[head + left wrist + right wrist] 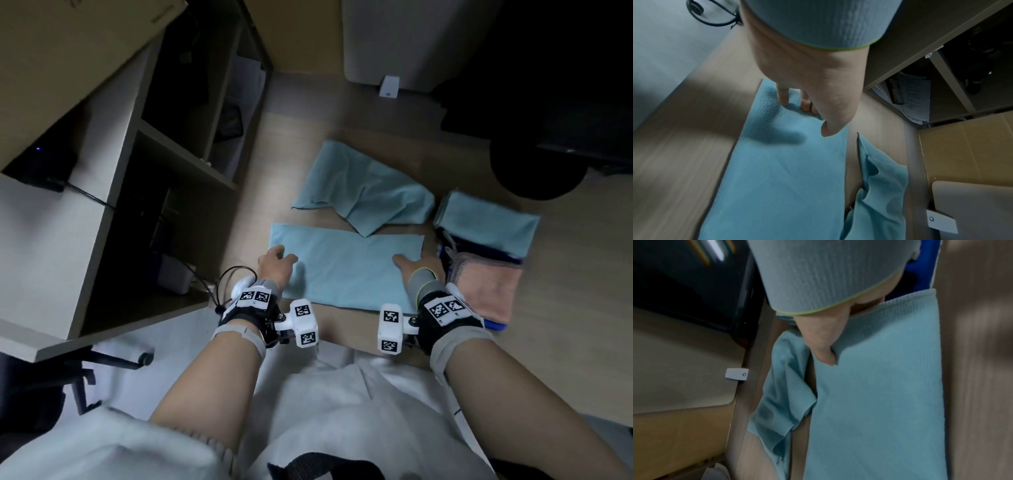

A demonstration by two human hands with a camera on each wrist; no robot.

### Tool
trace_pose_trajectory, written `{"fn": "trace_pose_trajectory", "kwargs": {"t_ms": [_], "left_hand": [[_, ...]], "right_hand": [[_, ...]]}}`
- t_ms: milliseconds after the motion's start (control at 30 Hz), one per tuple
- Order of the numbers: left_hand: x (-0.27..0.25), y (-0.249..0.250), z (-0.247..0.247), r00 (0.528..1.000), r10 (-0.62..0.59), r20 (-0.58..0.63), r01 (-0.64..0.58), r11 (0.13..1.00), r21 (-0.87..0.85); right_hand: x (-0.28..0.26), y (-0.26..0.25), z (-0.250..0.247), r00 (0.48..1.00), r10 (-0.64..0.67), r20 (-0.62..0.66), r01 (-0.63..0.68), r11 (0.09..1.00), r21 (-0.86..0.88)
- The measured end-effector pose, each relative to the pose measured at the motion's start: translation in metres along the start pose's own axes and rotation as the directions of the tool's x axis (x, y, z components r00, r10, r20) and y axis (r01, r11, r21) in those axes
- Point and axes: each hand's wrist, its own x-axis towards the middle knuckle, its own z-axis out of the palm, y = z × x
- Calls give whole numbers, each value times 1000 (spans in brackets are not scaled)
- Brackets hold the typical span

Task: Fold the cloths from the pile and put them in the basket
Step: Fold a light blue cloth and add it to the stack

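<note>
A light blue cloth (349, 267) (787, 178) (879, 402) lies on the wooden surface as a long flat rectangle. My left hand (277, 262) (807, 97) is at its left end, fingertips pressing down on the fabric and thumb held apart above it. At the right end my right hand (411, 265) (822, 340) pinches the cloth, thumb on top and fingers hidden beneath the raised edge. Behind lies a crumpled light blue cloth (359, 185) (879, 194) (785, 386). To the right, a blue basket (496, 325) holds folded cloths, a light blue one (486, 226) and a pink one (486, 291).
An open shelf unit (154, 154) stands close on the left. A white box (394, 41) sits at the back and a dark round object (534, 168) at the back right. Bare wooden surface (565, 342) shows right of the basket.
</note>
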Motion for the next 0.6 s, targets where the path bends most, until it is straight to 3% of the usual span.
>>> {"fn": "trace_pose_trajectory", "kwargs": {"t_ms": [100,200,433,533,600], "left_hand": [[-8,1,10,999,6,41,-7,1000,2],[-10,-2,14,996,8,92,-7,1000,-2],[-8,-6,-7,979,27,201,0,992,-130],[13,-24,-19,975,24,222,32,970,-242],[22,-31,-30,959,47,280,20,973,-230]], "right_hand": [[1,9,-11,999,-38,10,38,999,5],[-9,14,-15,997,-36,-62,40,997,68],[-44,1,3,988,-88,-125,89,996,5],[-70,-14,29,989,-117,-84,119,993,15],[-82,-22,55,991,-130,-3,130,988,83]]}}
